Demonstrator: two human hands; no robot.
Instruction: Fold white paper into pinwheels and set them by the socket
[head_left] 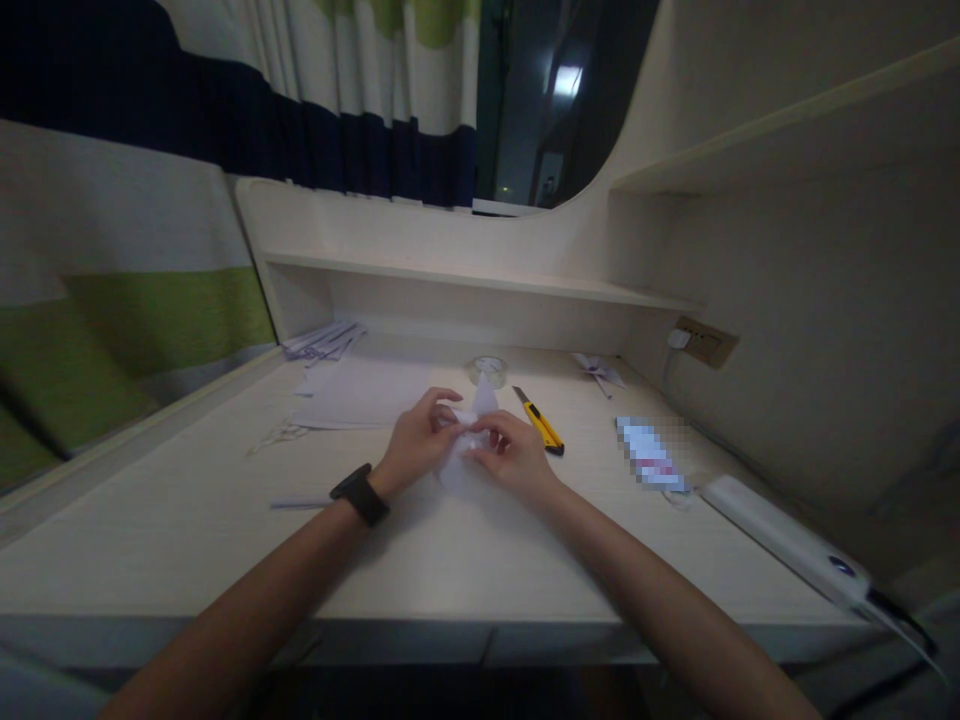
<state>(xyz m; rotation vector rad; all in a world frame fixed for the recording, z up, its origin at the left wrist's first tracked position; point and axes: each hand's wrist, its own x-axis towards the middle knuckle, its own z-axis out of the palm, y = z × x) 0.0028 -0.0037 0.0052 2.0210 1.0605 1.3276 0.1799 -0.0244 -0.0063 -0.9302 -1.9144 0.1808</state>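
Between my two hands is a folded piece of white paper (pixel 486 395), with one pointed flap standing up and other parts spread below my fingers. My left hand (pixel 424 432), a dark watch on its wrist, pinches the paper from the left. From the right, my right hand (pixel 517 452) grips it with thumb and fingers near the middle. The fingertips hide the paper's centre. A yellow utility knife (pixel 541 422) lies just right of my right hand. Behind the paper sits a roll of clear tape (pixel 487 370).
Paper sheets (pixel 360 385) and paper strips (pixel 324 342) lie at back left, near some string (pixel 279 434). A thin paper stick (pixel 300 504) is by my left wrist. At right are a paper pinwheel (pixel 598 370), a blurred phone (pixel 649 455) and a white power strip (pixel 784 540).
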